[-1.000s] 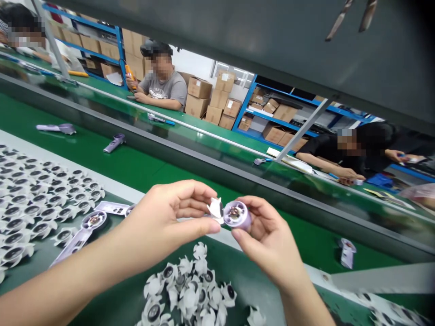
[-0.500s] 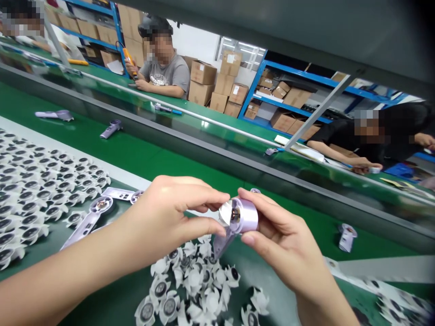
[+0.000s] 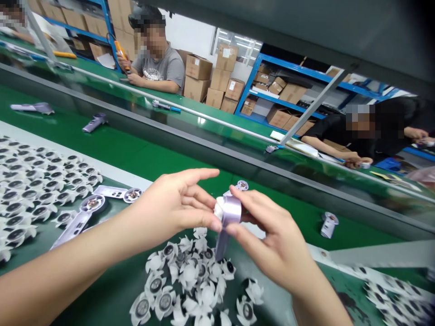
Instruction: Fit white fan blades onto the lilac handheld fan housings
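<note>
Fan wheel (image 3: 218, 208): small and white, by the left hand's fingertips, up against the open side of the purple body's round head. How deep it sits is hidden.
Purple body (image 3: 233, 209): between the two hands, with its handle (image 3: 222, 246) hanging down below them.
Left hand (image 3: 177, 203): half open. The pointing finger sticks out straight, and the thumb and bent fingers are at the fan wheel. I cannot tell if they pinch it or just touch it.
Right hand (image 3: 263, 222): curled round the head, thumb on the near side, holding the purple body.
Step for the wheel: it looks like the part where the fan wheel goes into the round head.
Next for both hands: I think it calls for a soft, straight push from the left, with the right holding firm. A crooked push could bend the thin blades.
Pile of wheels (image 3: 189, 273): below the hands, in a loose white heap.
Rows of wheels (image 3: 45, 197): out past the left forearm, many with dark middles facing up.
Spare purple bodies (image 3: 92, 203): two near the left wrist, with no white wheel in their round ends.
Green belt (image 3: 139, 154): beyond both hands, with a few purple pieces (image 3: 329, 225) lying on it.
</note>
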The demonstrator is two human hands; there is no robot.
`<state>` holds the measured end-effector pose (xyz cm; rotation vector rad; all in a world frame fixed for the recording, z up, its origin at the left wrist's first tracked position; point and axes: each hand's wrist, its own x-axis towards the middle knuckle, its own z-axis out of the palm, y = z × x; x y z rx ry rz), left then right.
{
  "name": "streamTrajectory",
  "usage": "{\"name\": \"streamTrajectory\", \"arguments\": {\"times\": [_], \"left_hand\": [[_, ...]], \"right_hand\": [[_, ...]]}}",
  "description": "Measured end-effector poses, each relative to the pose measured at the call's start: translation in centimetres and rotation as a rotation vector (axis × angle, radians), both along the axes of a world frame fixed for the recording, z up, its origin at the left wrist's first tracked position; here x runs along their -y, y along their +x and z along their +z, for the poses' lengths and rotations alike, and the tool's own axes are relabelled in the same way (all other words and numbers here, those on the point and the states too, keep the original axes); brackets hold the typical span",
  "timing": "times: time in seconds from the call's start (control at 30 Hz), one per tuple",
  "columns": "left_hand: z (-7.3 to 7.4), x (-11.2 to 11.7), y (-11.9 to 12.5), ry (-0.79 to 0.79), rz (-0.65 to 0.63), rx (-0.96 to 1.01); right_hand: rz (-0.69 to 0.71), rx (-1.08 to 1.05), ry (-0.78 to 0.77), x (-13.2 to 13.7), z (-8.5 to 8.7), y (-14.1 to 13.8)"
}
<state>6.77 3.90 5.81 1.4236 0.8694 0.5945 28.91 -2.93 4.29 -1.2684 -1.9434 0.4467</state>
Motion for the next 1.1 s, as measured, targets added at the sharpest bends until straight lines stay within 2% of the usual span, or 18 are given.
{"name": "streamTrajectory", "arguments": {"times": [0.07, 0.13, 0.17, 0.23, 0.3, 0.33, 0.4, 0.5, 0.57, 0.67, 0.73, 0.8, 0.87, 1.0, 1.1], "left_hand": [[-0.6, -0.9, -0.2, 0.270, -0.046, -0.225], [-1.7, -1.7, -0.3, 0.617, -0.234, -0.479], [-2.4, -2.0, -0.3, 0.741, -0.362, -0.570], [-4.0, -2.4, -0.2, 0.829, -0.578, -0.638], [-5.7, -2.7, -0.1, 0.814, -0.651, -0.628], [-6.4, -2.9, 0.0, 0.808, -0.655, -0.614], [-7.5, -3.3, 0.1, 0.799, -0.665, -0.609], [-8.3, -3.6, 0.3, 0.794, -0.673, -0.619], [-8.6, -3.2, 0.4, 0.820, -0.594, -0.587], [-8.7, -2.2, 0.7, 0.869, -0.390, -0.561], [-8.5, -2.1, 0.8, 0.854, -0.410, -0.618], [-8.2, -2.7, 0.8, 0.797, -0.575, -0.711], [-8.1, -3.8, 0.7, 0.767, -0.655, -0.800], [-7.9, -5.2, 0.2, 0.829, -0.570, -0.908], [-6.7, -4.6, 0.3, 0.867, -0.471, -0.853]], "right_hand": [[-0.297, 0.032, -0.151, -2.0, -1.1, 1.7], [-0.611, 0.158, -0.289, -5.0, -2.8, 4.4], [-0.697, 0.214, -0.365, -6.6, -3.9, 5.9], [-0.802, 0.301, -0.510, -9.3, -6.0, 9.0], [-0.831, 0.347, -0.589, -10.5, -7.5, 11.6], [-0.833, 0.355, -0.591, -10.2, -7.9, 12.6], [-0.828, 0.364, -0.547, -7.9, -8.0, 14.2], [-0.740, 0.390, -0.483, -0.9, -7.1, 15.2], [-0.608, 0.415, -0.471, 4.7, -7.0, 15.2], [-0.479, 0.451, -0.428, 11.6, -8.0, 14.5], [-0.443, 0.472, -0.380, 14.3, -9.2, 14.2], [-0.409, 0.497, -0.322, 15.6, -10.3, 14.0], [-0.364, 0.532, -0.263, 15.9, -10.8, 14.1], [-0.271, 0.623, -0.154, 15.2, -10.7, 14.2], [-0.232, 0.675, -0.102, 14.7, -10.7, 14.3]]}}
